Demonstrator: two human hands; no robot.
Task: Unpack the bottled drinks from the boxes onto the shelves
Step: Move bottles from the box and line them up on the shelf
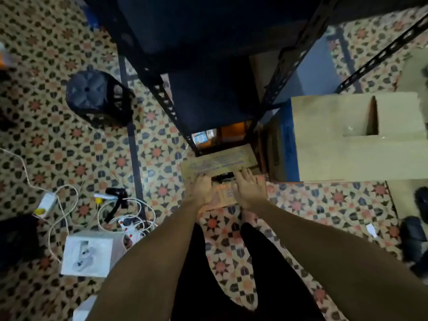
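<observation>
Touching box [220,161] flap edges: both hands [201,190] [249,190]

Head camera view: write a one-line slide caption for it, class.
Beside a dark metal shelf, the left hand and right hand rest on a cardboard box on the patterned floor.

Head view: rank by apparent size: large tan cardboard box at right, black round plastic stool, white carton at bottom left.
1. large tan cardboard box, clearly biggest.
2. black round plastic stool.
3. white carton; only slightly smaller than the stool, and wide-angle distortion makes that gap unsure.
</observation>
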